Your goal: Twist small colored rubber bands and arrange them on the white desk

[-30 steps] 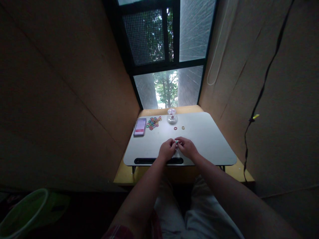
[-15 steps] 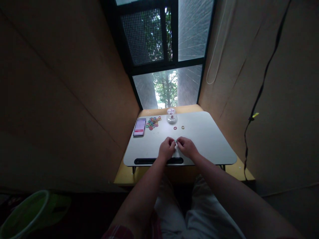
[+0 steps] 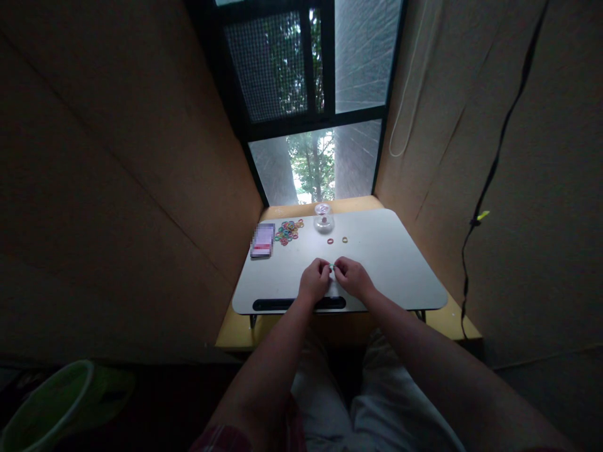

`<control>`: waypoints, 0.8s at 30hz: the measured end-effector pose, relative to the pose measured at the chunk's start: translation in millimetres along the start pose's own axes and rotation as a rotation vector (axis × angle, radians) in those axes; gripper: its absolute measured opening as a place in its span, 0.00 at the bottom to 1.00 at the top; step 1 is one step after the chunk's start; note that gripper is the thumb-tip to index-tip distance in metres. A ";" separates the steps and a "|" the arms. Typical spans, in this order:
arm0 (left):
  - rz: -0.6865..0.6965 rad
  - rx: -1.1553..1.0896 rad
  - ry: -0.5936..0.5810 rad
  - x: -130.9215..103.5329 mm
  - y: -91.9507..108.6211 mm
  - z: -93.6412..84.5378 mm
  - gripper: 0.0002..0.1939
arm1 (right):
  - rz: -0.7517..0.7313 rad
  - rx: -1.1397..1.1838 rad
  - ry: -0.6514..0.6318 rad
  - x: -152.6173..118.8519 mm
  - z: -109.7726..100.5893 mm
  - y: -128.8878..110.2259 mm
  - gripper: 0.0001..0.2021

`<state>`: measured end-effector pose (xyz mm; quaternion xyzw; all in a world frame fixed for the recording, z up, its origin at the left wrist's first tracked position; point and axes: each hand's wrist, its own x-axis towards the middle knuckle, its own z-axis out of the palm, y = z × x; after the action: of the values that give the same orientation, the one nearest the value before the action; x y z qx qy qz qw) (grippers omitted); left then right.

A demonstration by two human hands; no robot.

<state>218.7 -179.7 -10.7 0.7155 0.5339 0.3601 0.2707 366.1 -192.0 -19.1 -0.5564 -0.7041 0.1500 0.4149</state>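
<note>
Both of my hands meet low over the white folding table (image 3: pixel 396 270). Between their fingertips is a small green hair tie (image 3: pixel 331 267), mostly hidden by the fingers. My left hand (image 3: pixel 315 279) is closed in a pinch on its left side. On the other side, my right hand (image 3: pixel 352 276) pinches it too, with fingers curled. Just beyond the hands lie a red hair tie (image 3: pixel 330 243) and a yellowish hair tie (image 3: pixel 345 242), apart from each other. A pile of coloured hair ties (image 3: pixel 288 232) is spread at the back left.
A clear round container (image 3: pixel 324 225) stands at the table's back, with a clear lid-like piece (image 3: pixel 323 208) behind it. Left of the pile lies a phone (image 3: pixel 262 240). A black slot (image 3: pixel 276 304) runs along the front edge. A green basket (image 3: pixel 51 402) is at lower left.
The view has shifted very slightly. Both hands stay together at the same spot, still pinching the green hair tie, with only a slight movement of the fingers.
</note>
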 end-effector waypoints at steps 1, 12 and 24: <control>0.001 -0.001 -0.001 0.1 0.0 0.1 0.08 | 0.003 0.002 0.000 -0.5 -0.2 -0.1 0.06; -0.001 0.002 -0.043 0.2 3.4 -2.6 0.08 | 0.031 0.078 0.016 -0.8 -5.0 -1.9 0.03; 0.020 -0.093 -0.084 0.1 4.7 -4.5 0.09 | 0.028 0.015 -0.007 -0.4 -3.3 -1.0 0.04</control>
<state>217.8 -180.9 -4.4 0.7219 0.4976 0.3570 0.3221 367.9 -193.6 -16.6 -0.5626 -0.6965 0.1632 0.4145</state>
